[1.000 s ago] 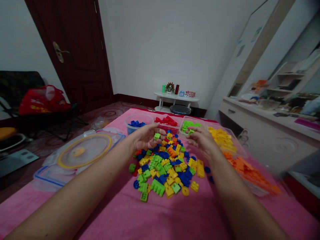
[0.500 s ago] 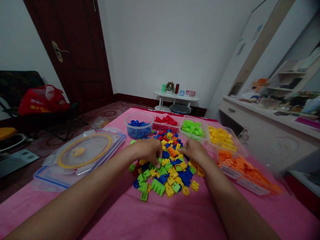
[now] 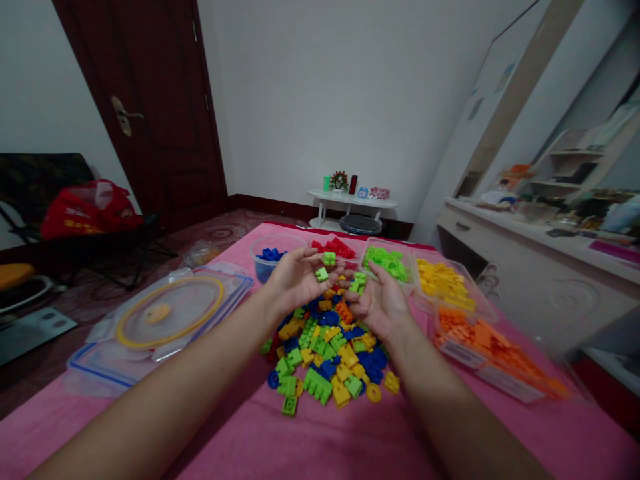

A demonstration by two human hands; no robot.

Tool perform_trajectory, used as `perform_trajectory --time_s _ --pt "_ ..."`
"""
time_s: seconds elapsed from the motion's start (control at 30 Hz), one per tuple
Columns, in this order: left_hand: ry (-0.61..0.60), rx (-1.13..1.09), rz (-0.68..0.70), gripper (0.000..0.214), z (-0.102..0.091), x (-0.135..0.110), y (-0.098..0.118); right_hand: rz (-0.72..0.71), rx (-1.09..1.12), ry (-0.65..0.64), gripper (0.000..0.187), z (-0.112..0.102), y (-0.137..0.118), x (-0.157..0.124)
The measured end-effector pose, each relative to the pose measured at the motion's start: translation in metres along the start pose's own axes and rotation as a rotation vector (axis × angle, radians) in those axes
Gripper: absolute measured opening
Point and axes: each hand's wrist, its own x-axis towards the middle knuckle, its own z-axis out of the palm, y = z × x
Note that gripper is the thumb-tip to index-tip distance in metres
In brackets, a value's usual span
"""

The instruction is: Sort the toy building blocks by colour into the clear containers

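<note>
Above the pile of mixed toy building blocks [image 3: 325, 353], my left hand [image 3: 295, 280] is turned palm up, its fingers curled around two light green building blocks [image 3: 322, 274]. Facing it, my right hand [image 3: 384, 304] cradles a few green building blocks [image 3: 358, 283] on its fingers, palm partly upward. The two sets of fingertips are close together. Yellow, blue, green and orange blocks lie in the heap below, some hidden by the hands.
Behind the heap stand tubs of blue blocks [image 3: 271, 254], red blocks [image 3: 335, 248] and green blocks [image 3: 393, 265]. Yellow blocks [image 3: 444, 283] and orange blocks [image 3: 495, 343] fill boxes at the right. Stacked lids [image 3: 170, 313] lie left on the pink cloth [image 3: 345, 447].
Both hands have lifted from the heap and turned palm up, now with green building blocks in them. They have come closer together.
</note>
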Motion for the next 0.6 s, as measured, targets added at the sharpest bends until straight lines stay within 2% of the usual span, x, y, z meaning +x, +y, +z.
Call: perform_trajectory --time_s 0.07,0.17,0.33,0.4,0.5,0.6 --pt "0.033 -0.038 0.074 0.021 0.006 -0.001 -0.004 0.059 0.032 -0.021 0.037 0.007 0.01 0.001" --pt "0.07 0.098 0.198 0.029 0.013 -0.005 -0.013 0.117 0.076 -0.024 0.041 0.017 0.022 0.001" --pt "0.086 0.631 0.482 0.04 0.017 -0.009 -0.03 0.108 0.181 0.05 0.035 0.025 0.032 0.001" --pt "0.094 0.846 0.514 0.038 0.017 -0.009 -0.034 0.118 0.184 0.13 0.03 0.027 0.034 0.002" --pt "0.11 1.022 0.547 0.032 0.016 -0.008 -0.032 0.098 0.211 0.198 0.022 0.027 0.035 0.004" --pt "0.13 1.007 0.636 0.032 0.014 -0.006 -0.02 0.053 0.252 0.116 0.022 0.02 0.03 0.004"
